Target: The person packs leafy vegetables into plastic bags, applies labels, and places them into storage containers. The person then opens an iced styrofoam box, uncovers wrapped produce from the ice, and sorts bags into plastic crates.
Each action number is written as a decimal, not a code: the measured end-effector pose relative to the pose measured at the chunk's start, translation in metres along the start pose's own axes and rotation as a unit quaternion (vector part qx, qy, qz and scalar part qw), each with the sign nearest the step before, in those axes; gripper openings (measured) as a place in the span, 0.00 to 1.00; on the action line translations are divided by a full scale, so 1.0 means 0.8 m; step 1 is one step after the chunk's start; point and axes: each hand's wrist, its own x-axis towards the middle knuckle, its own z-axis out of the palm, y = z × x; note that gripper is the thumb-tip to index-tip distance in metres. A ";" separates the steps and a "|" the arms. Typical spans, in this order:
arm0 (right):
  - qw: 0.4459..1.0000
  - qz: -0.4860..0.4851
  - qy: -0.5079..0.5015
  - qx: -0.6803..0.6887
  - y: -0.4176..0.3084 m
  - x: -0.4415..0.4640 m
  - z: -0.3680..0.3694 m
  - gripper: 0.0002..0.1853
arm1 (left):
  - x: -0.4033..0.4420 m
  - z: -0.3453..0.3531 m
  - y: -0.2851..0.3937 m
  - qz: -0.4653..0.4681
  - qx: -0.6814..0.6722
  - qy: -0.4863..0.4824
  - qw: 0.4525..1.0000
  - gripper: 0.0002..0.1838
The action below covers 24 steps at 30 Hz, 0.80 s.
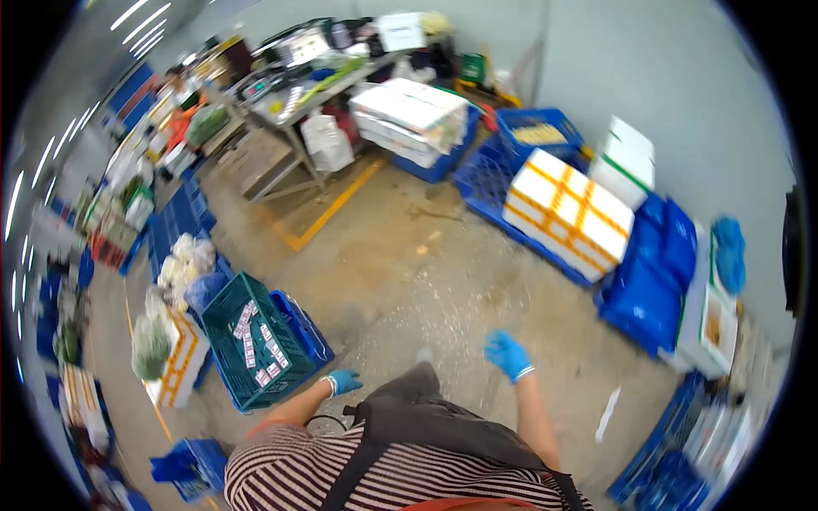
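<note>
My left hand (344, 382), in a blue glove, hangs low beside my body, nearest to a green crate (223, 368). Its fingers look slightly apart and hold nothing that I can see. The crate has several small white and reddish packs (248, 347) inside and stands against a blue crate (308, 328). Over the floor to the right, my right hand (509, 354), also blue-gloved, is raised with bent fingers. Nothing shows in it, and it touches nothing.
A foam box with yellow tape (569, 213) sits on a blue pallet at the upper right, beside blue bags (652, 281). A cluttered table (341, 83) stands at the back. Foam boxes and bagged vegetables (153, 349) line the left. A person (181, 92) is far back left.
</note>
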 end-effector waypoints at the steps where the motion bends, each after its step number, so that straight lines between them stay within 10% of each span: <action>1: 0.997 0.048 -0.057 -0.037 -0.012 0.029 0.076 0.22 | 0.010 -0.014 -0.031 -0.014 -0.030 0.039 0.999 0.35; 7: 0.918 0.137 -0.152 -0.338 -0.062 0.205 0.241 0.25 | 0.032 -0.060 -0.125 -0.151 -0.219 0.187 0.946 0.35; 16: 0.872 0.247 0.144 -0.397 -0.095 0.380 -0.041 0.15 | 0.154 -0.236 -0.126 -0.094 -0.240 0.159 0.953 0.32; 20: 0.734 0.266 -0.001 -0.625 -0.143 0.430 -0.077 0.15 | 0.252 -0.361 -0.140 -0.089 -0.212 0.129 0.965 0.31; 24: 0.505 0.066 -0.209 -0.835 -0.213 0.563 -0.080 0.16 | 0.324 -0.509 -0.154 -0.060 -0.123 0.119 0.983 0.32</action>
